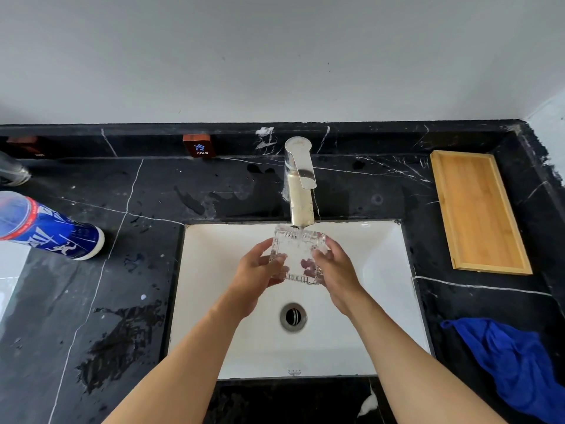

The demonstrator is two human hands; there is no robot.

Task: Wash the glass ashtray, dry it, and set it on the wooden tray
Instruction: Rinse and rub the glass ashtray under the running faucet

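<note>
A clear square glass ashtray (pixel 296 252) is held tilted under the spout of the metal tap (pixel 299 185), over the white sink (pixel 385 270). Water runs from the spout onto its upper edge. My left hand (pixel 260 273) grips the ashtray's left side and my right hand (pixel 336 270) grips its right side. The wooden tray (pixel 478 212) lies on the black counter at the right of the sink, with nothing on it. A crumpled blue cloth (pixel 513 362) lies on the counter at the near right.
A blue and white canister (pixel 52 228) lies on the counter at the left. A small brown block marked COLD (pixel 198 145) stands on the back ledge. The drain (pixel 293 317) sits mid-basin. Wet patches mark the black marble counter (pixel 116 341).
</note>
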